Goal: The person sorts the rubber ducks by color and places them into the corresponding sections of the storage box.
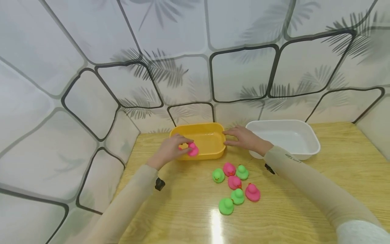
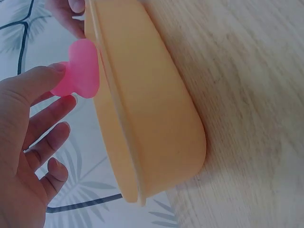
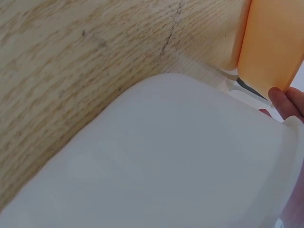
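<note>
My left hand pinches a pink rubber duck between thumb and fingers, above the near left part of a yellow tub. In the left wrist view the pink duck is at the tub's rim, its other fingers loosely bent beneath. A small pinkish-red bit shows beside the fingers, too little to identify. My right hand reaches across the white tub's left end, its extended fingers touching the yellow tub's right rim. In the right wrist view its fingertips meet the yellow tub's outer wall.
A white tub stands at the right by the wall. Several pink ducks and green ducks lie loosely grouped on the wooden table, in front of the tubs. Patterned wall panels enclose the table's back and left.
</note>
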`<state>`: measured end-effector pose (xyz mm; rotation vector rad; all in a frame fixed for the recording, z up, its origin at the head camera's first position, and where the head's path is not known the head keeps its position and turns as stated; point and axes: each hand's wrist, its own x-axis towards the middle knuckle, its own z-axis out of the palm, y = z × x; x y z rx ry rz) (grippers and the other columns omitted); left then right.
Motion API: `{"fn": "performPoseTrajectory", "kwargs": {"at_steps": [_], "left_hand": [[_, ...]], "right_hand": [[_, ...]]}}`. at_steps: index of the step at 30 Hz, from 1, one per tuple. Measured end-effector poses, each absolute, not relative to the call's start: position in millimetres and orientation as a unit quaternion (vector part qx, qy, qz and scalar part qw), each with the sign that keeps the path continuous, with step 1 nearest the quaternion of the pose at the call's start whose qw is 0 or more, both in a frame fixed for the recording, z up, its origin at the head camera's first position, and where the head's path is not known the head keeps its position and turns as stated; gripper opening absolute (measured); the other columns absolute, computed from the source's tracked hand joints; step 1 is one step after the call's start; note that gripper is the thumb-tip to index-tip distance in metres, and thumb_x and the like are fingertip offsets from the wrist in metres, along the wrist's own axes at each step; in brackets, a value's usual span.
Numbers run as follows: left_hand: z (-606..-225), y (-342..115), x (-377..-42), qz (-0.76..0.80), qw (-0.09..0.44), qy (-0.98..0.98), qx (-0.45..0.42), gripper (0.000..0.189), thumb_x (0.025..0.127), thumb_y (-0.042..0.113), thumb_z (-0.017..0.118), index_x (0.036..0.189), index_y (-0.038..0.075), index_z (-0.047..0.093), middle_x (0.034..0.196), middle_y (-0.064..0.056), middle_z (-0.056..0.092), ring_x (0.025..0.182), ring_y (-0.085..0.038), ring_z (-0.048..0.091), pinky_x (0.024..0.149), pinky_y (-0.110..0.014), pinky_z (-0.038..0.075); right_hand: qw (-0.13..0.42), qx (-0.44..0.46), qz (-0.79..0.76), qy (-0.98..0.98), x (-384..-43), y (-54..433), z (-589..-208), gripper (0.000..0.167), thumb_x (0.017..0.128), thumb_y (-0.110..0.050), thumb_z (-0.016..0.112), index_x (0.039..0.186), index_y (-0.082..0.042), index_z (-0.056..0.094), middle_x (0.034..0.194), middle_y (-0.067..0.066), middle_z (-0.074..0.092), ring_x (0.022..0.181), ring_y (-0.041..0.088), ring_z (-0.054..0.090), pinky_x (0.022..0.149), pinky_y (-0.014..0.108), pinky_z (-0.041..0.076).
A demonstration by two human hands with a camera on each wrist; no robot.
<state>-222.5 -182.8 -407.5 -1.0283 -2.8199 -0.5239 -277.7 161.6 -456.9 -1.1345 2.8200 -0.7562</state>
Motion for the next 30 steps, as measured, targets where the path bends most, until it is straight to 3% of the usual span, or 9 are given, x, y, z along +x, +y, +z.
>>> {"fn": "performPoseTrajectory", "kwargs": {"at_steps": [4,16,30], "left_hand": [[-407,-185,-231,-0.176,0.041,-0.926,-0.331,0.031,0.095,0.023,0.078,0.122,0.007,0.077,0.109,-0.006,0.077,0.097,-0.029,0.066,0.08,-0.042,0.055],[-406,-193,-258,-0.201,0.018,-0.925,-0.321,0.025,0.095,0.012,0.075,0.118,0.001,0.076,0.112,-0.013,0.076,0.103,-0.032,0.069,0.093,-0.047,0.055],[-409,-198,-274,-0.172,0.004,-0.955,-0.243,0.029,0.098,0.022,0.073,0.122,0.005,0.074,0.114,-0.013,0.075,0.108,-0.034,0.067,0.094,-0.051,0.054]], "right_hand": [[0.003,-0.367,-0.243,0.898,-277,161,-458,0.056,0.098,-0.035,0.072,0.138,0.003,0.064,0.138,0.021,0.065,0.129,0.041,0.059,0.114,0.058,0.039],[0.008,-0.36,-0.234,0.903,-280,162,-460,0.057,0.098,-0.037,0.073,0.14,0.001,0.063,0.139,0.02,0.065,0.13,0.039,0.059,0.113,0.056,0.04],[0.014,-0.353,-0.228,0.907,-279,160,-457,0.058,0.098,-0.038,0.072,0.141,0.001,0.063,0.141,0.019,0.064,0.132,0.04,0.057,0.115,0.057,0.038]]}}
